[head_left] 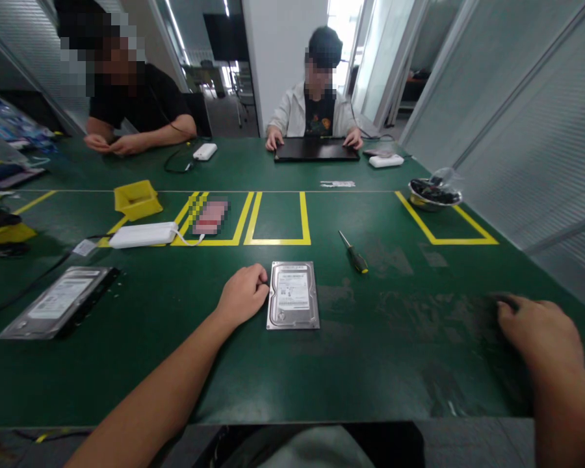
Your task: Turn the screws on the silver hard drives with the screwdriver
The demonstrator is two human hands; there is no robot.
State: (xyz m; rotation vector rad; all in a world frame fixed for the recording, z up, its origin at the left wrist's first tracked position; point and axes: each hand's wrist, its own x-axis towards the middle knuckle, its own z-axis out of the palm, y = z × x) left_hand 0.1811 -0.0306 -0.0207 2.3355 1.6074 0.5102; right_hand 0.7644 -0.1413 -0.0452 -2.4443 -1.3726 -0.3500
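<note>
— What is seen at the left of the frame?

— A second hard drive [58, 302] is laid flat on the green counter [370, 364] at the lower left, well apart from the hands. Above it a white box [143, 234] with a cable and a yellow tray [135, 198] are placed near the taped yellow squares.

— And the left hand?

— The left hand [242, 296] is rested at the centre of the frame, fingers curled together loosely, its fingertips touching the left edge of the hard drive [293, 294]. Nothing is clamped in it; the drive is only steadied.

— Where is that drive placed?

— It is laid flat, label up, at the centre of the frame, just below the empty yellow square. A screwdriver [354, 253] is left to its upper right, near but not touching.

— And the right hand?

— The right hand [541, 331] is pressed flat on the counter at the lower right, fingers slightly apart, empty, well apart from the drive. A metal bowl [433, 195] is seen at the upper right.

— How is the steadying best done?

— As a judgement: the drive should be held by its edges, kept square to the counter, and pressure on the label face should be avoided so that it is not slid about.

— Others present?

— Two people are seated at the far side, their hands kept on their own things.
</note>
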